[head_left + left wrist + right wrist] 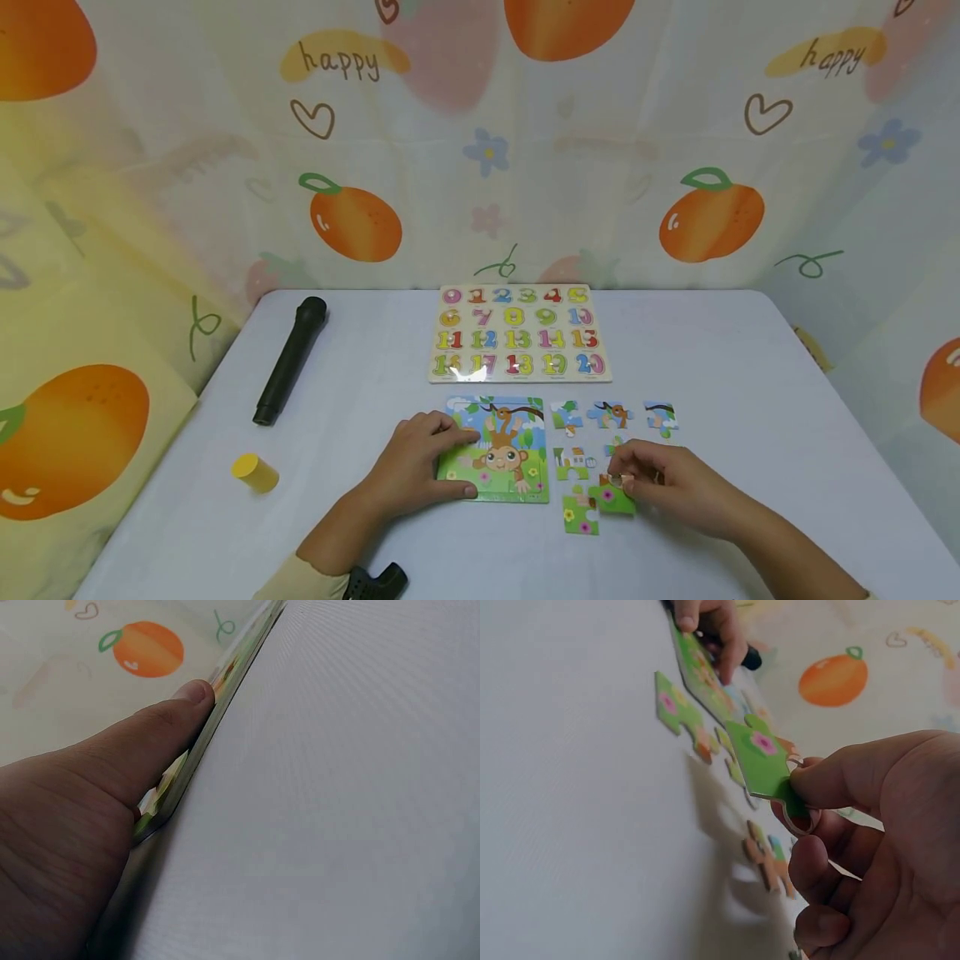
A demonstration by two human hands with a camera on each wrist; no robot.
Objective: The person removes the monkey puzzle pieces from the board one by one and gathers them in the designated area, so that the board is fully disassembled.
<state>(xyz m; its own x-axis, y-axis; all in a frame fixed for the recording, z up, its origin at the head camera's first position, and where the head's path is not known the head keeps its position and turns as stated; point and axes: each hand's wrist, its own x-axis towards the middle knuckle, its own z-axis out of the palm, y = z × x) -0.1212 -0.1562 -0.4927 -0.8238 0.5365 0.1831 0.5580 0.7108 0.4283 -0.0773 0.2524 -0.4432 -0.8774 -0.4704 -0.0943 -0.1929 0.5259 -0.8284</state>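
My left hand [420,462] rests on the left side of a monkey picture puzzle board [532,450]. Its thumb [169,720] lies along the board's near edge in the left wrist view. To the right, my right hand [675,483] pinches a green puzzle piece [761,761] with a pink flower between thumb and fingers, lifted off the table. Around that hand lie loose pieces: a green corner piece [580,515], a house piece [572,462], a monkey piece [611,414] and a branch piece [661,416]. Another small piece is partly hidden behind the right fingers.
Behind the puzzle board lies a wooden number board [521,333]. A black microphone-shaped object [291,360] and a yellow cylinder [256,473] are on the left of the white table [750,367]. A patterned curtain [570,167] hangs at the back.
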